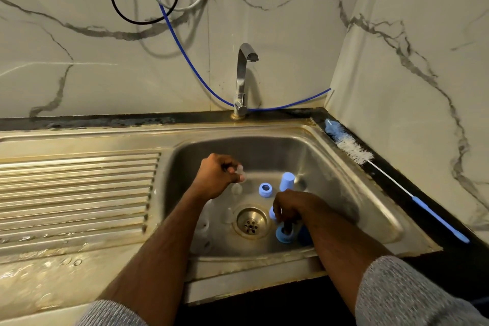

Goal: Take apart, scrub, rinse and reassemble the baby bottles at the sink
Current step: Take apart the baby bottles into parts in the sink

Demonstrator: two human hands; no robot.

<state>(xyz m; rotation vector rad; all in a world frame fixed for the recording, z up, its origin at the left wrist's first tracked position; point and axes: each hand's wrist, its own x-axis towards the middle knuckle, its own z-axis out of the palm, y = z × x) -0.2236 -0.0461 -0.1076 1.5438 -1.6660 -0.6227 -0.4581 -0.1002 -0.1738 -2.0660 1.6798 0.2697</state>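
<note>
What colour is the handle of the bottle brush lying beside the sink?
Light blue handle, with a thin white stem; head view.

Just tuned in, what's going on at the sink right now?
A person is working in the steel sink on taken-apart baby bottle parts. The left hand pinches a clear teat; the right hand grips a blue collar ring near the drain. Another blue ring and a blue cap sit in the basin. The bottle brush lies unused on the counter; the tap is off.
</note>
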